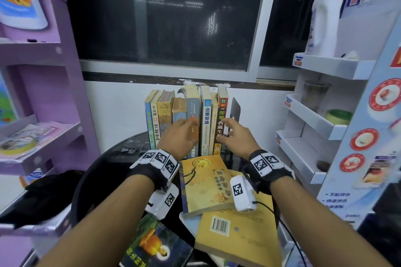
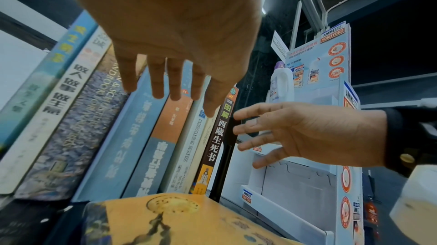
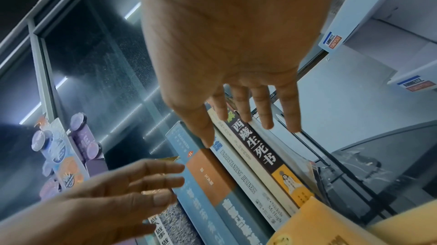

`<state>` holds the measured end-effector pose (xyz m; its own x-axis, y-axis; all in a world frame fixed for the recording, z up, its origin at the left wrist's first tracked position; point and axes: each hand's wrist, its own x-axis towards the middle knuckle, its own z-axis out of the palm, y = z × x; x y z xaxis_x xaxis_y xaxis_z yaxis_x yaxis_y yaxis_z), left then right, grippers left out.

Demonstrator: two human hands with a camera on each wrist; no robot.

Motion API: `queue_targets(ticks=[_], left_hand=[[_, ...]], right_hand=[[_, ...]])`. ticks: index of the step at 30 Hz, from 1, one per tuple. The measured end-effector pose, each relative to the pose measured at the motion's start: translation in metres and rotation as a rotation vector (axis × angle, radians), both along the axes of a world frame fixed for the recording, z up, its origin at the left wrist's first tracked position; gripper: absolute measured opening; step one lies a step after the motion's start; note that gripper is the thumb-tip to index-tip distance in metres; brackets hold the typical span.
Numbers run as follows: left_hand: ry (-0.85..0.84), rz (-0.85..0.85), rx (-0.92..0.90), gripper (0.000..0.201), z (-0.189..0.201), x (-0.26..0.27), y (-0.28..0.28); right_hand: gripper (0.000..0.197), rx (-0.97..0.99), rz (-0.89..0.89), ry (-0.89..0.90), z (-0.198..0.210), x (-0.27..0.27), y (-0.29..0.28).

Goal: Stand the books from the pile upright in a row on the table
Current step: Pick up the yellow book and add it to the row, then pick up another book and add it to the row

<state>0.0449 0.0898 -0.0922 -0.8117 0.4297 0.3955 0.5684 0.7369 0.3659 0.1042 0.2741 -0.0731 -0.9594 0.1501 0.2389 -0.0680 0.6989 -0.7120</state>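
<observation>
Several books stand upright in a row at the back of the dark round table. My left hand is spread open in front of the blue-and-orange spine, holding nothing. Just as open, my right hand reaches the row's right end, by the dark brown book and a black bookend. Whether either hand touches the spines I cannot tell. In the wrist views the fingers and fingers are straight. A yellow book lies flat on the pile, over a second yellow book.
A dark book with an orange figure lies at the near left. A purple shelf unit stands to the left. On the right, a white display rack carries a white bottle. A window is behind the row.
</observation>
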Motion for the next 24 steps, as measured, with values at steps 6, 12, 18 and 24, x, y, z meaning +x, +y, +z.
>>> queue_targets(ticks=[6,12,18,24], left_hand=[[-0.445,0.064,-0.120,0.062,-0.013,0.005,-0.013],[-0.739,0.069,-0.182,0.049,-0.030,0.005,-0.018],[-0.868,0.073,-0.033,0.035,-0.048,0.018,-0.013],[-0.983,0.079,0.203,0.038,-0.061,0.017,-0.008]], right_hand=[[0.043,0.188,0.043,-0.323,-0.007,0.014,0.007],[0.048,0.275,0.047,-0.537,-0.015,0.026,0.007],[0.044,0.239,0.074,-0.586,-0.030,0.028,0.003],[0.045,0.197,0.030,-0.560,-0.040,0.025,-0.002]])
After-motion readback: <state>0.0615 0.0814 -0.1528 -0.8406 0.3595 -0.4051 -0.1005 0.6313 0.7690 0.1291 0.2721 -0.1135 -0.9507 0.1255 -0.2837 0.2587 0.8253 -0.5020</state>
